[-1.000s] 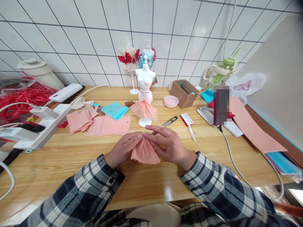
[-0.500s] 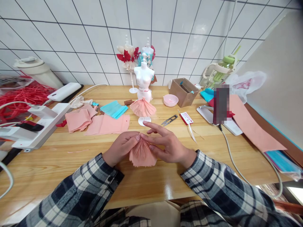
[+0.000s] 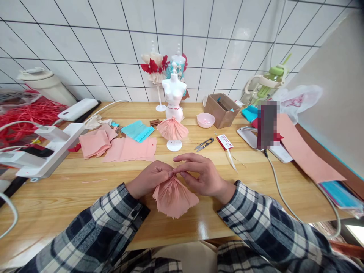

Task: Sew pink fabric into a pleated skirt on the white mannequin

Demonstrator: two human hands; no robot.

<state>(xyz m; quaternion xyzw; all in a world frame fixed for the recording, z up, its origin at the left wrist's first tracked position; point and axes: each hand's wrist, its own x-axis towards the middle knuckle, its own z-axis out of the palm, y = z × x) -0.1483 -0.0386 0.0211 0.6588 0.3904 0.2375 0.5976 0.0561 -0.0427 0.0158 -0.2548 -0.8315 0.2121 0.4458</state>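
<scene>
So the left hand (image 3: 150,178) has the gathered top of a pleated pink piece (image 3: 176,199) pinched between thumb and fingers, and the piece fans out toward the near edge of the table (image 3: 113,216), ragged hem and all. It's at the near middle, between both hands. The right hand (image 3: 204,176) is over on the right with its fingers loosely bent, index tip right by that gathered top; can't tell if it's actually gripping or just touching. Straight behind, farther off, there's a white mini dress form (image 3: 174,96) with a pleated pink skirt (image 3: 172,129) around its lower part. Dark snips (image 3: 204,144) lie to the right of its base, a pink bowl (image 3: 206,120) farther back, and flat pink sheets (image 3: 131,149) off to the left.
</scene>
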